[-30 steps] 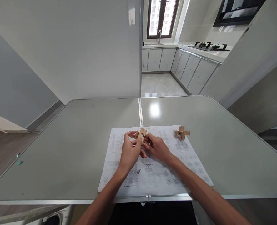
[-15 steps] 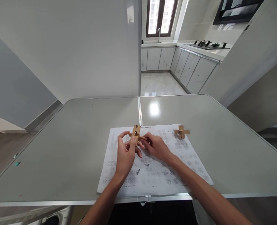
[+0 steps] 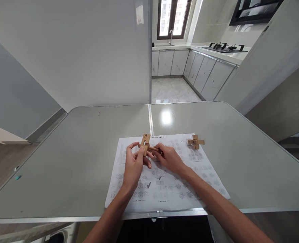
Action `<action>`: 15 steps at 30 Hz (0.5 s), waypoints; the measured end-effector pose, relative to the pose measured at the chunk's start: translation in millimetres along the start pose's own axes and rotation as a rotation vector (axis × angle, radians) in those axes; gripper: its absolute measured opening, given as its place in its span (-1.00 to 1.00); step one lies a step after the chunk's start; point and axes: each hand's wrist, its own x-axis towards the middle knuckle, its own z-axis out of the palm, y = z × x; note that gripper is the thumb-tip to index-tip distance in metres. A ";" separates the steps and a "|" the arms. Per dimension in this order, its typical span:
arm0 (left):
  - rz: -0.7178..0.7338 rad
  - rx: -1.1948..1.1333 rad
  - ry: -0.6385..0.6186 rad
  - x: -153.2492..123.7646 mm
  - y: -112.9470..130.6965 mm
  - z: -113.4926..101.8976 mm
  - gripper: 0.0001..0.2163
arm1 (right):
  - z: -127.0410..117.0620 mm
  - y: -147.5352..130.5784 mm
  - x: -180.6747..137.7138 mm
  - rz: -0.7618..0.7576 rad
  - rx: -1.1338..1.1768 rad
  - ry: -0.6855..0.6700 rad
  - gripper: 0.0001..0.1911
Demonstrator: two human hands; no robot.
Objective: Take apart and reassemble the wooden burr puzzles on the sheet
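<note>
My left hand is closed on a flat wooden puzzle piece with a slot and a dark mark near its top. It is held tilted above the paper sheet. A thin wooden stick sticks out from the piece's right side, and the fingers of my right hand pinch its outer end. How far the stick goes into the slot is hidden by my fingers. Farther right, an assembled wooden cross puzzle marked with a 2-like figure rests on the sheet's upper right edge.
Printed diagrams cover the sheet, which lies on a grey folding table with a metal seam. A small teal object lies near the left edge. Beyond stand a white panel and kitchen cabinets.
The slotted piece has tipped and shifted slightly left with my left hand, so more of its slot shows. My right hand has stayed almost still, pinching the stick.
</note>
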 end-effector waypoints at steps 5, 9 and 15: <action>-0.022 -0.005 -0.007 1.1 3.7 1.4 -0.55 | -0.4 -0.3 0.1 0.004 -0.003 0.003 -0.85; -0.041 0.004 -0.036 -2.3 5.5 3.6 -0.55 | -1.0 -1.3 -0.2 0.002 -0.017 -0.003 -0.85; -0.049 0.014 -0.074 -6.7 4.6 2.3 -0.55 | -0.8 -2.7 -0.8 -0.002 -0.018 -0.011 -0.85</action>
